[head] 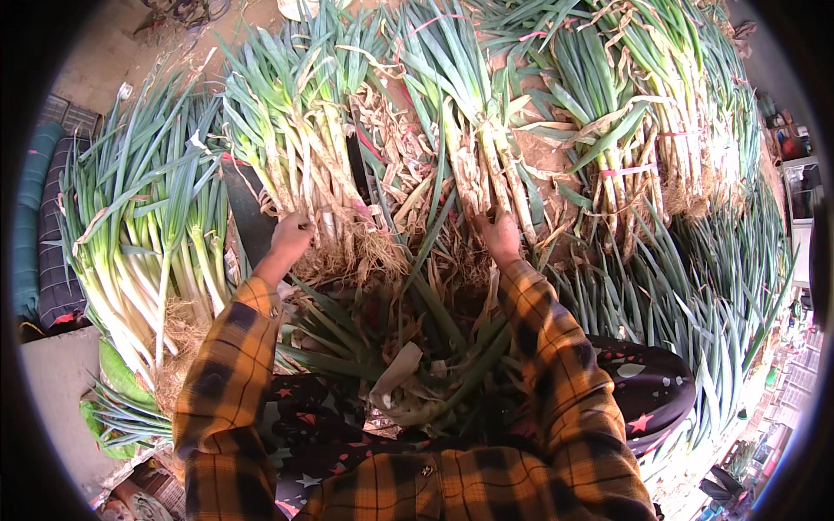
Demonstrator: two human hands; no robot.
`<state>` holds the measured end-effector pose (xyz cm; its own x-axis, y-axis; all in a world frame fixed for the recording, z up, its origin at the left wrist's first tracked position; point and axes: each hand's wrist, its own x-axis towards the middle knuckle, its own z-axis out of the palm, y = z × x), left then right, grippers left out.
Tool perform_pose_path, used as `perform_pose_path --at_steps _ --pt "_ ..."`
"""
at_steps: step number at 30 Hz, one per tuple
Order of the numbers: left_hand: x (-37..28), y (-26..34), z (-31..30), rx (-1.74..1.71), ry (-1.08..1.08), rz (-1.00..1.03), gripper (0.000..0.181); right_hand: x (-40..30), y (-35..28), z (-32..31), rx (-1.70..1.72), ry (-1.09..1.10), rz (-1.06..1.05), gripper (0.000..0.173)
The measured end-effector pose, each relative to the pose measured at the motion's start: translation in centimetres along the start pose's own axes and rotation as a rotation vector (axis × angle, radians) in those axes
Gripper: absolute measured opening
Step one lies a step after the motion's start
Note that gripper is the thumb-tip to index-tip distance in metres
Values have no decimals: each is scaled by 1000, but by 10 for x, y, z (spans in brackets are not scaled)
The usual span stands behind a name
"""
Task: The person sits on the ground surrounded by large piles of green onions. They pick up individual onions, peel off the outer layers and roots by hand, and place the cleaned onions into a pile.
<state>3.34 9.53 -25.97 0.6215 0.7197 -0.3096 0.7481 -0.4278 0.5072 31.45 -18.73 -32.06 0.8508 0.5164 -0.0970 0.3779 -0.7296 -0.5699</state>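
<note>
Before me lies a bunch of large green onions [306, 143] with white stalks and a fringe of tan roots pointing towards me. My left hand [291, 239] is at the lower left edge of this bunch, fingers curled against the stalk bases; whether it grips one is hidden. To the right, my right hand [500, 238] has its fingers closed around the lower stalks of a smaller, dirtier group of green onions [482, 156], whose outer leaves are dry and brown. Between the two groups lies a heap of dry peeled leaves [397, 150].
Cleaned green onions [150, 247] are piled at the left. Bundles tied with a pink band [629, 170] stand at the right, above a dense mass of green leaves [677, 312]. Loose leaves [417, 365] cover the space between my legs. Rolled quilted fabric [39, 215] is at the far left.
</note>
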Motion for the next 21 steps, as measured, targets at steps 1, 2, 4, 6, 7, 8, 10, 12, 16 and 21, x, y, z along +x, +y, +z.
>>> perform_pose_path --at_steps 1,2,4,6,7,8,10,12,16,21 --pt "1 -6 4 16 -17 -8 32 -4 0 6 -84 -37 -31 44" --pt "1 -11 9 32 -35 -16 32 -10 0 14 -168 -75 -63 49" --pt "4 -12 7 87 -39 21 31 -21 -6 22 -346 -86 -251 61" --pt "4 -12 0 -24 -19 49 31 -11 -6 28 -220 -280 -85 65" --pt "4 -6 -6 -81 -6 70 30 3 -12 19 -155 -456 -21 69" --pt "4 -1 -12 -146 -37 12 26 18 -19 10 -96 -625 56 73" --pt "-8 37 -34 -381 -118 -138 28 26 -40 -18 130 -460 -30 53" --pt "-15 46 -44 -583 -191 -225 28 16 -95 -76 645 -461 52 35" --pt "-37 94 -51 -737 -185 -210 21 -29 -127 -106 931 -617 365 32" --pt "-59 133 -49 -740 -394 -79 31 -82 -139 -117 1530 -710 684 7"
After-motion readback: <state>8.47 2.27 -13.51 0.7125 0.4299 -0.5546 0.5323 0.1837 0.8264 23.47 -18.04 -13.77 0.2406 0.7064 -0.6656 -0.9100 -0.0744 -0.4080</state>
